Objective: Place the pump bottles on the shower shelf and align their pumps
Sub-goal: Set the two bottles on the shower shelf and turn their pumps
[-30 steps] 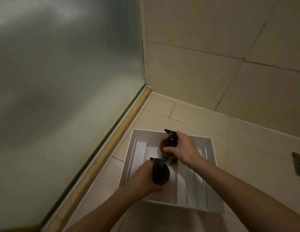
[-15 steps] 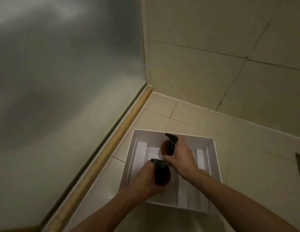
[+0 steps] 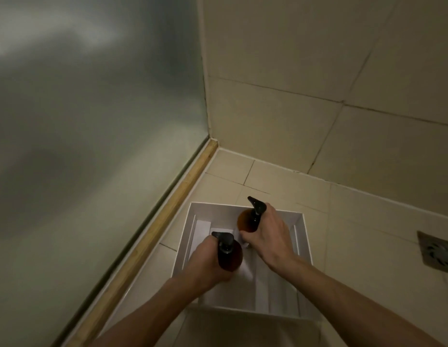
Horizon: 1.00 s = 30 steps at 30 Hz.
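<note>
Beige floor tiles (image 3: 355, 246) met a frosted glass panel (image 3: 92, 121) along a pale wooden sill strip (image 3: 166, 216), with a square metal drain (image 3: 437, 251) off to the right. Your left hand (image 3: 203, 264) was wrapped around the nearer amber pump bottle (image 3: 230, 259); your right hand (image 3: 268, 236) clasped the farther amber pump bottle (image 3: 246, 221). Both were inside the white slatted rectangular tray (image 3: 306, 241) on the floor, black spouts (image 3: 254, 204) pointing left and away.

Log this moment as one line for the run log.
left hand: grips near amber bottle | right hand: grips far amber bottle | both in white box on tiled floor
</note>
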Available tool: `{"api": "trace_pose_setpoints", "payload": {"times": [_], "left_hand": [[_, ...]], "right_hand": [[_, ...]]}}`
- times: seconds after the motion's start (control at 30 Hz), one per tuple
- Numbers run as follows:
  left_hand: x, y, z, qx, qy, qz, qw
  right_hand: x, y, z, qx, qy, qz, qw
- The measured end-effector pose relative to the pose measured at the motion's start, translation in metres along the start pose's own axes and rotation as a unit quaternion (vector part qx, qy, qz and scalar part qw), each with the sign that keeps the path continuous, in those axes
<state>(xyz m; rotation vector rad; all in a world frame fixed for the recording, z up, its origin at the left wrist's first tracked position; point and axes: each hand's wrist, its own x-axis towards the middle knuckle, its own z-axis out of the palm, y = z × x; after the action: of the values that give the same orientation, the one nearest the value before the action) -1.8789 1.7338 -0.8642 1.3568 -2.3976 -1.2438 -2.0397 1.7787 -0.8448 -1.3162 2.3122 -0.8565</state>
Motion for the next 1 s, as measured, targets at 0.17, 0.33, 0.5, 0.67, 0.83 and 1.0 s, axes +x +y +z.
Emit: {"api": "trace_pose_setpoints", "payload": {"times": [0.17, 0.33, 0.5, 0.67, 0.83, 1.0], "left_hand": [[-0.001, 0.031, -0.025, 0.009, 0.031, 0.0, 0.999], [-0.014, 0.087, -0.069, -0.019, 0.022, 0.028, 0.999], [-0.038, 0.163, -0.127, -0.037, 0.018, 0.019, 0.999], [-0.073, 0.252, -0.198, -0.043, 0.005, 0.037, 0.998], [-0.108, 0.356, -0.285, -0.047, 0.0, 0.058, 0.997], [-0.13, 0.464, -0.373, -0.02, -0.009, 0.081, 0.996]], "right_hand": [[-0.006, -0.02, -0.031, 0.009, 0.012, 0.016, 1.0], [-0.013, -0.058, -0.089, -0.005, 0.029, 0.029, 0.999], [-0.022, -0.113, -0.167, -0.004, 0.031, 0.044, 0.999], [-0.03, -0.183, -0.264, -0.004, 0.032, 0.046, 0.998], [-0.033, -0.269, -0.38, 0.008, 0.04, 0.038, 0.998], [-0.029, -0.353, -0.5, 0.012, 0.033, 0.03, 0.999]]}}
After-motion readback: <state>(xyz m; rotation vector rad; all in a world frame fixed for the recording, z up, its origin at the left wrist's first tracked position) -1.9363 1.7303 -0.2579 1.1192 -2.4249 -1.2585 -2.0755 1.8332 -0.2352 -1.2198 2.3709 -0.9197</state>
